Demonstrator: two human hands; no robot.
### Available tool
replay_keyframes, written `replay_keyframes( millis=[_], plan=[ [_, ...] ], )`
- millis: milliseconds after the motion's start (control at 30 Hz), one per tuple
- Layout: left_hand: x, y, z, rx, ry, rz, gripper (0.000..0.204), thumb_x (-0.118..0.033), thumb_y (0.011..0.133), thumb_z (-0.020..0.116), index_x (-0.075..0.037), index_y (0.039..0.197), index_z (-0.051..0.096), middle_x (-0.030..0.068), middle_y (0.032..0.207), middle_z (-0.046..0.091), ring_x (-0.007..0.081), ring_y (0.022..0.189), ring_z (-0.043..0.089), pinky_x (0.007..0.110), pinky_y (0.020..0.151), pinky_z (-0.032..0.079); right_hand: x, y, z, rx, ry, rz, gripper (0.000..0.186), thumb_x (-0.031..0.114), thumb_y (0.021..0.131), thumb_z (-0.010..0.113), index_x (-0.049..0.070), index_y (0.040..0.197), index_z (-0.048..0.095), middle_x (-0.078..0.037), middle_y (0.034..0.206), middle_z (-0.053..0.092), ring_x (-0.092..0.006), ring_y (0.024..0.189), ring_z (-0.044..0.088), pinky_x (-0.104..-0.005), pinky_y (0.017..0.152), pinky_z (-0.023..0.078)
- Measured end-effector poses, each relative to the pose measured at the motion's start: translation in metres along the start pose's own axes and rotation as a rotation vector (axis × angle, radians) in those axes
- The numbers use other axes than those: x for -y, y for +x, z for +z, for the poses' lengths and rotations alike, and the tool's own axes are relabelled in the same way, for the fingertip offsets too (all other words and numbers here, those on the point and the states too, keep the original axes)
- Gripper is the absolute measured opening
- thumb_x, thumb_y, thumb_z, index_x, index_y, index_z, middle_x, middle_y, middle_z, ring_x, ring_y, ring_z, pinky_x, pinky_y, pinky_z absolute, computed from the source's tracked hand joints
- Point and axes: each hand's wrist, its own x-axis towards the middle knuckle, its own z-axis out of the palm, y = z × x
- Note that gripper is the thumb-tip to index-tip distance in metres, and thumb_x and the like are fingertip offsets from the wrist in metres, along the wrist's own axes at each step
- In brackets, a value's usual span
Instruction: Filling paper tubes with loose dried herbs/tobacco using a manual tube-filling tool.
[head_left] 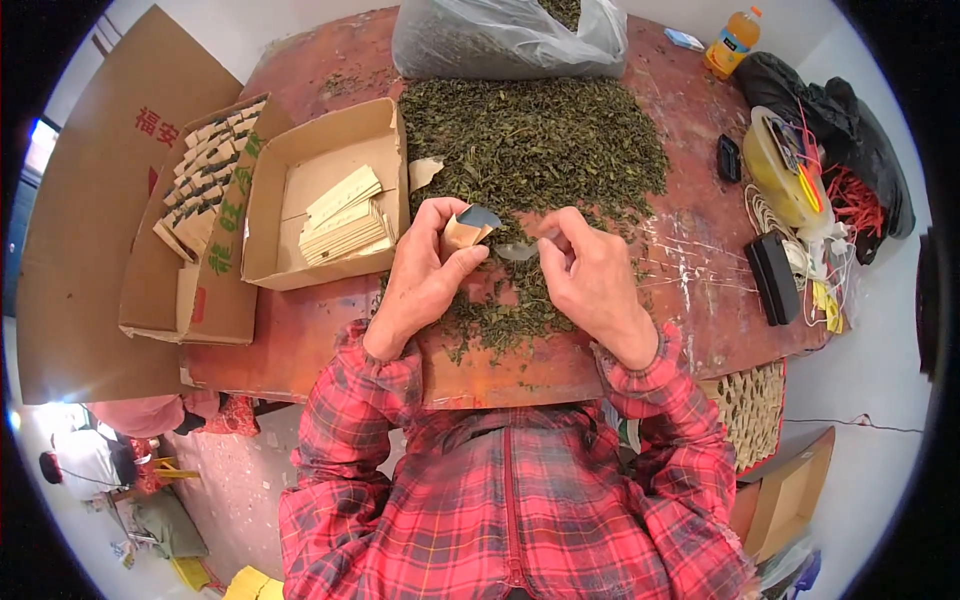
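**Paper packet (460, 236) pinched in the left hand (420, 275), over the leaves (540, 140)**

Starting at the far left of my feed, I see a tall brown cardboard panel (75, 270) leaning beside the red table (700, 320). Next to it a long carton (225, 285) holds rows of upright filled packets (207, 165), their dark tops showing. Right of that sits a shallow cardboard box (330, 270), with flat tan packets (345, 228) piled loosely inside, toward its right.

Then comes the left hand, its thumb and fingers closed on the small tan packet. I have that packet tilted, its dark mouth up and facing the right hand (595, 270), just above the near part of the dried leaves. Those spread across the middle of the table, thick behind the hands and thinner in front; a large translucent bag (500, 40) of leaves stands at the far side.

Between the hands I make out a small translucent piece (517, 251). The right hand's thumb and forefinger are close together at its edge, with a narrow gap at most; from here I cannot tell whether they grip it.

Further right lie a black case (773, 280) and a yellowish bowl (778, 200) of odds and ends, with a bottle of orange drink (733, 43) behind. A black plastic bag (800, 95) and red strips (857, 203) fill the right edge.
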Motion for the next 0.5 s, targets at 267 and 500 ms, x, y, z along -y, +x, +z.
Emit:
replay_keyframes(
  millis=[267, 500],
  plan=[
    [-0.001, -0.001, 0.002, -0.013, -0.022, -0.066, 0.039, -0.009, 0.096, 0.076, -0.002, 0.128, 0.054, 0.0056, 0.110, 0.068, 0.0107, 0.095, 0.065, 0.029, 0.082, 0.057, 0.000, 0.002, -0.004, 0.049, 0.007, 0.035, 0.006, 0.000, 0.093, 0.064, 0.000, 0.099, 0.063, -0.016, 0.068, 0.067, -0.0295, 0.061, 0.070, -0.0401, 0.056, 0.052],
    [0.008, 0.001, 0.004, -0.031, 0.033, 0.015, 0.038, -0.008, 0.096, 0.075, -0.002, 0.127, 0.054, 0.0058, 0.107, 0.068, 0.0112, 0.091, 0.065, 0.029, 0.077, 0.057, 0.005, 0.009, -0.021, 0.076, -0.055, -0.037, 0.006, -0.003, 0.090, 0.063, -0.001, 0.095, 0.061, -0.020, 0.070, 0.066, -0.0377, 0.063, 0.069, -0.0444, 0.057, 0.051]
  ],
)
